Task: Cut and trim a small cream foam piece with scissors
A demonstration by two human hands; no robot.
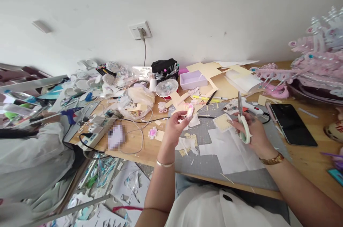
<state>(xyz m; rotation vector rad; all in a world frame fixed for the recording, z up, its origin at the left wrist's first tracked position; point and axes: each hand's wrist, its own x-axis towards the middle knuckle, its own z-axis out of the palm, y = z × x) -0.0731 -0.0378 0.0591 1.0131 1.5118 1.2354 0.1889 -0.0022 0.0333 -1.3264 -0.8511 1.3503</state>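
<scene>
A small pink and white decorated piece is pinched between the thumb and fingertips of my left hand, raised above the grey cutting mat. My right hand is closed on white-handled scissors, their blades pointing away from me. Its fingertips reach the edge of a cream patterned square; whether they grip it I cannot tell. White sheet material lies below that hand. Patterned yellow scraps lie to the right of my left wrist, and a pink ornament rests to its left.
A white glue gun lies behind my right hand, and a black phone to its right. A lilac box and cream card stand near the wall. The power strip and cables occupy the left. Another person's sleeve shows at far left.
</scene>
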